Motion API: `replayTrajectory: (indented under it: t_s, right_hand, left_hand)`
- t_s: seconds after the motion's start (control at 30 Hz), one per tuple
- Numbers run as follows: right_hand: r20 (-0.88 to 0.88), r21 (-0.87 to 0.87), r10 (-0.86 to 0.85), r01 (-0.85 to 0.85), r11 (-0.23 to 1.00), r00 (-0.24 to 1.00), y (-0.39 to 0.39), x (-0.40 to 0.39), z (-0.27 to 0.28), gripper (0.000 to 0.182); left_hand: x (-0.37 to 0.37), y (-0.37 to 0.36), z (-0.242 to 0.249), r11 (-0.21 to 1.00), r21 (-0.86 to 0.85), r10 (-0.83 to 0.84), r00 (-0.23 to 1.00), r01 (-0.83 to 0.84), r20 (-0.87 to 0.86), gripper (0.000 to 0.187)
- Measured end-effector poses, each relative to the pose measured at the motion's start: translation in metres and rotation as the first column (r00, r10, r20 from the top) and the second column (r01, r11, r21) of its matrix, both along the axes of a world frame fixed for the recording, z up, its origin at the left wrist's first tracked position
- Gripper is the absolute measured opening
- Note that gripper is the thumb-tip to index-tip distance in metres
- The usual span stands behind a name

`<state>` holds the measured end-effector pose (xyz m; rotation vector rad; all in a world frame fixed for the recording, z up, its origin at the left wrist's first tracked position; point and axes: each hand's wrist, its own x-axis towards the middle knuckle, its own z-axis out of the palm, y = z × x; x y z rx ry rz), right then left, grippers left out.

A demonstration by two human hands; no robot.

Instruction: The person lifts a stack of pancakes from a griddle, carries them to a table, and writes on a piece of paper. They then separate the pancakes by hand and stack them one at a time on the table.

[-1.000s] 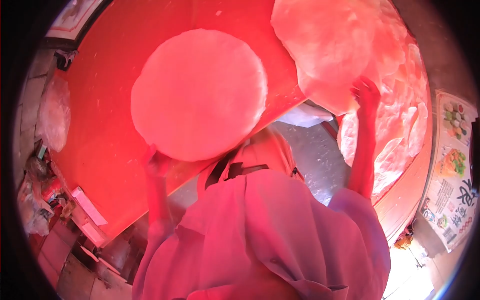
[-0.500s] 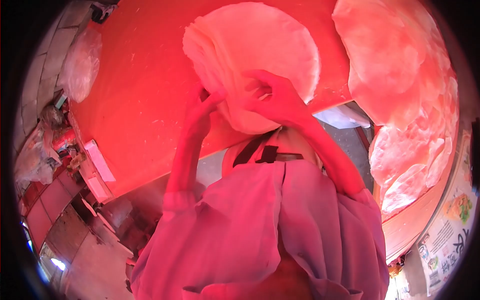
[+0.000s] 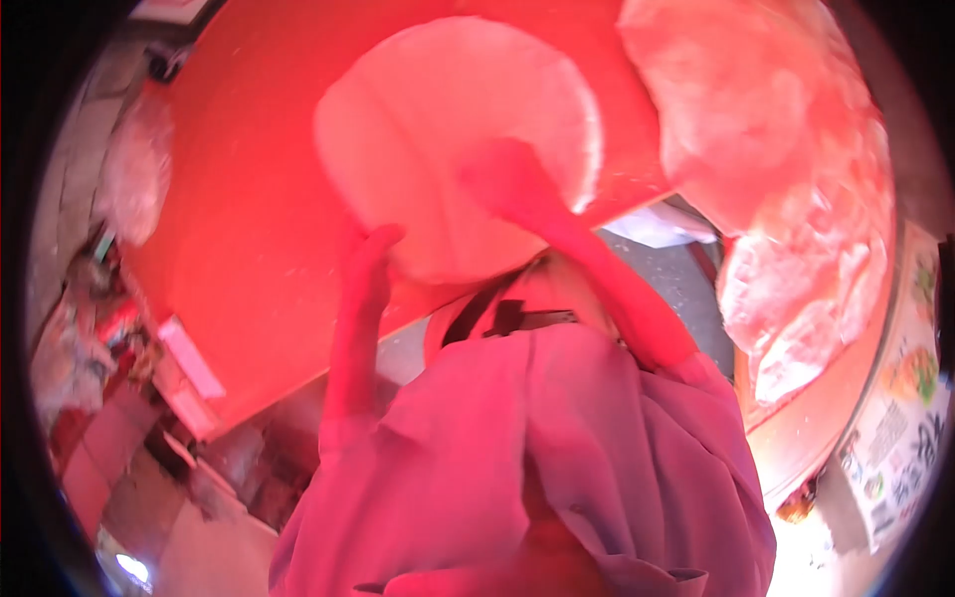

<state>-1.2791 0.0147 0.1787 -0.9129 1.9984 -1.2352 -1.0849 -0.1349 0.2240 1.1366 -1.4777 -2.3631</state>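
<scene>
A round stack of thin, pale flatbreads (image 3: 398,109), tinted by red light, lies near the table's front edge. A faint crease runs down its left half. My left hand (image 3: 370,264) is at the stack's lower left rim, its thumb over the edge and its fingers hidden on the far side. My right hand (image 3: 505,181) rests on or just above the right middle of the top sheet. Motion blur smears its fingers, so I cannot make out whether they pinch anything.
A heap of overlapping flatbread sheets (image 3: 741,129) covers the surface to the right. Along the left side are a clear plastic bag (image 3: 139,169) and a pale block (image 3: 191,356) at the table's (image 3: 239,229) corner. A printed sheet (image 3: 895,438) hangs at the far right.
The stack's left side, bunched in layered folds before, now lies spread out flat. My left hand has moved down to the rim; my right hand has shifted slightly. The whole view has moved a little.
</scene>
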Motion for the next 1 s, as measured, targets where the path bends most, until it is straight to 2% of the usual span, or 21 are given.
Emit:
replayTrajectory:
  t_s: [0.03, 0.1, 0.2, 0.3, 0.4, 0.5, 0.53, 0.6, 0.67, 0.73, 0.83, 0.87, 0.9, 0.93, 0.97, 1.0]
  right_hand:
    - [0.109, 0.155, -0.022, 0.005, 0.988, 0.994, 0.002, -0.008, 0.065, 0.024]
    - [0.281, 0.162, -0.094, 0.049, 0.986, 0.955, 0.004, -0.038, 0.132, 0.022]
    - [0.48, -0.242, -0.108, 0.25, 0.937, 0.871, 0.022, -0.108, 0.168, 0.022]
    - [0.638, -0.553, -0.013, 0.47, 0.688, 0.77, 0.067, -0.156, 0.182, 0.023]
    - [0.635, -0.499, -0.197, 0.592, 0.633, 0.747, 0.132, -0.176, 0.184, 0.022]
    - [0.609, -0.436, -0.379, 0.693, 0.574, 0.697, 0.205, -0.194, 0.177, 0.021]
    - [0.593, -0.411, -0.436, 0.72, 0.559, 0.677, 0.224, -0.198, 0.173, 0.021]
    - [0.477, -0.135, -0.681, 0.812, 0.568, 0.555, 0.267, -0.187, 0.116, 0.034]
    - [0.521, 0.106, -0.723, 0.807, 0.581, 0.453, 0.317, -0.182, 0.055, 0.039]
    - [0.127, 0.321, -0.925, 0.867, 0.381, 0.359, 0.293, -0.138, 0.07, 0.042]
    - [-0.048, 0.042, -0.946, 0.947, 0.318, 0.319, 0.263, -0.11, 0.053, 0.049]
    - [-0.03, 0.06, -0.883, 0.882, 0.467, 0.469, 0.249, -0.103, 0.054, 0.048]
    - [-0.326, 0.166, -0.701, 0.768, 0.618, 0.634, 0.204, -0.091, 0.081, 0.046]
    - [-0.024, 0.084, -0.634, 0.634, 0.769, 0.773, 0.173, -0.08, 0.08, 0.043]
    - [0.14, -0.065, -0.452, 0.463, 0.884, 0.881, 0.142, -0.065, 0.07, 0.043]
    - [0.222, 0.061, -0.336, 0.331, 0.942, 0.915, 0.1, -0.043, 0.094, 0.045]
  left_hand:
    - [-0.007, 0.009, 0.003, 0.996, 0.012, 0.084, 0.996, -0.084, 0.029, 0.054]
    - [-0.014, 0.019, 0.017, 0.964, 0.009, 0.263, 0.959, -0.265, 0.106, 0.058]
    - [0.013, -0.005, -0.013, 0.945, 0.197, 0.262, 0.965, -0.263, 0.027, 0.061]
    - [0.019, -0.016, -0.014, 0.952, 0.184, 0.25, 0.968, -0.243, -0.016, 0.062]
    - [0.024, -0.027, -0.017, 0.945, 0.218, 0.252, 0.968, -0.244, -0.009, 0.059]
    - [0.051, -0.045, -0.066, 0.929, 0.217, 0.316, 0.948, -0.301, -0.038, 0.055]
    - [0.054, -0.044, -0.068, 0.895, 0.31, 0.341, 0.94, -0.32, -0.017, 0.054]
    - [0.057, -0.037, -0.066, 0.802, 0.482, 0.386, 0.922, -0.353, 0.035, 0.052]
    - [0.057, -0.029, -0.06, 0.816, 0.523, 0.311, 0.95, -0.248, -0.036, 0.052]
    - [0.058, -0.024, -0.053, 0.838, 0.507, 0.28, 0.956, -0.199, -0.088, 0.052]
    - [0.049, -0.021, -0.029, 0.88, 0.442, 0.267, 0.951, -0.174, -0.158, 0.052]
    - [0.04, -0.017, -0.012, 0.887, 0.438, 0.252, 0.948, -0.145, -0.197, 0.052]
    - [0.033, -0.011, 0.0, 0.895, 0.428, 0.239, 0.942, -0.121, -0.235, 0.052]
    - [0.026, -0.008, 0.004, 0.936, 0.344, 0.182, 0.943, -0.079, -0.279, 0.051]
    - [0.018, -0.006, 0.007, 0.967, 0.25, 0.123, 0.942, -0.044, -0.311, 0.05]
    - [0.007, -0.001, 0.013, 0.985, 0.168, 0.087, 0.959, -0.042, -0.27, 0.049]
